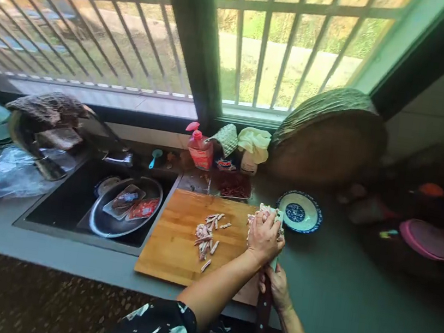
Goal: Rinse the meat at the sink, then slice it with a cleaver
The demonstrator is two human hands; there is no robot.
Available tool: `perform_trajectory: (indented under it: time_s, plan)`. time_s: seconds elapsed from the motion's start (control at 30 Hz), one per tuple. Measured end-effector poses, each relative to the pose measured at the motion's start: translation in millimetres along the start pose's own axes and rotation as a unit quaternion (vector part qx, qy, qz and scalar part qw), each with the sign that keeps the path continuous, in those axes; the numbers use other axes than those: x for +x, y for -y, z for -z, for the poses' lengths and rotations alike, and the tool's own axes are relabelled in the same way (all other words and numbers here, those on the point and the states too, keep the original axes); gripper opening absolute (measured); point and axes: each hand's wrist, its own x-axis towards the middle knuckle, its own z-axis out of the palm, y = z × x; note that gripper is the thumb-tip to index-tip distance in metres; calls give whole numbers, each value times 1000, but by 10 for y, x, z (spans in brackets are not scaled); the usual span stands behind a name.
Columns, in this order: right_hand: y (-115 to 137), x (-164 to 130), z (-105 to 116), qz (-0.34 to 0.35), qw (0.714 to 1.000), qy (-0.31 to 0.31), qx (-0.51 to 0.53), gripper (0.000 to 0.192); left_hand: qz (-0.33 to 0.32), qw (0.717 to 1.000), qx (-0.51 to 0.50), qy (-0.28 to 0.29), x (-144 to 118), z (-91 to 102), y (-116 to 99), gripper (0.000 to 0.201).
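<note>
My right hand grips a knife by its dark riveted handle. The light blade lies at the right edge of the wooden cutting board, partly hidden by my hands. My left hand is curved over a heap of cut pale meat, fingers closed on it against the blade. More meat strips lie loose in the middle of the board. Just beyond the blade, to the right, stands a blue-and-white plate.
Left of the board is a dark sink holding a metal basin with packaged meat. A pink pump bottle and a tray of dark red food stand behind the board. A large round chopping block leans by the window.
</note>
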Motion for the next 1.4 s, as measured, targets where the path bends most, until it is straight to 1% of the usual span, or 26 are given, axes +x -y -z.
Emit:
perform_trajectory:
  time_s: [0.07,0.13,0.2,0.27,0.33,0.4,0.47,0.53,0.6,0.67,0.77,0.87,0.93,1.07,1.13,1.27,1.33,1.4]
  plan:
    - [254,94,208,31,999,-27,1,34,-40,999,-19,1,296,-93,-223,29]
    - [487,222,428,47,997,-54,3,33,-66,997,-42,12,591,-243,-403,28]
    - [672,368,630,51,996,-79,2,34,-81,994,-68,30,853,-444,-519,29]
    - [801,509,791,46,994,-102,-6,34,-90,990,-95,48,1059,-674,-571,30]
    - [881,624,901,35,991,-130,-19,32,-72,988,-121,65,1197,-899,-573,32]
    - [931,698,963,18,986,-159,-36,30,-33,985,-146,83,1268,-1089,-546,35]
    - [972,730,987,-2,981,-185,-51,27,12,982,-163,94,1288,-1224,-504,37]
    - [1020,729,985,-26,977,-202,-59,25,49,980,-167,96,1284,-1304,-464,37]
    - [1083,714,968,-45,973,-217,-63,24,73,979,-165,93,1284,-1341,-433,34]
    - [1154,698,946,-53,969,-232,-66,23,79,977,-171,97,1306,-1350,-408,32]
    - [1247,682,920,-58,966,-243,-69,21,62,971,-198,119,1366,-1325,-359,31]
    - [1280,670,912,-61,963,-251,-79,20,35,966,-205,153,1379,-1253,-297,33]
    - [1268,662,907,-53,962,-252,-88,21,25,966,-192,170,1321,-1194,-273,37]
    - [1237,646,862,-35,963,-249,-93,19,-8,970,-158,183,1091,-1128,-307,51]
    - [1241,624,841,-33,963,-251,-92,19,-27,974,-134,178,991,-1137,-342,54]
    - [1280,522,885,-26,963,-246,-111,19,-36,987,-86,129,918,-1166,-389,40]
    - [1304,440,952,-22,957,-245,-151,20,-41,989,-77,117,934,-1144,-398,37]
    - [1326,343,1032,-20,941,-251,-225,20,-48,988,-84,117,968,-1085,-382,40]
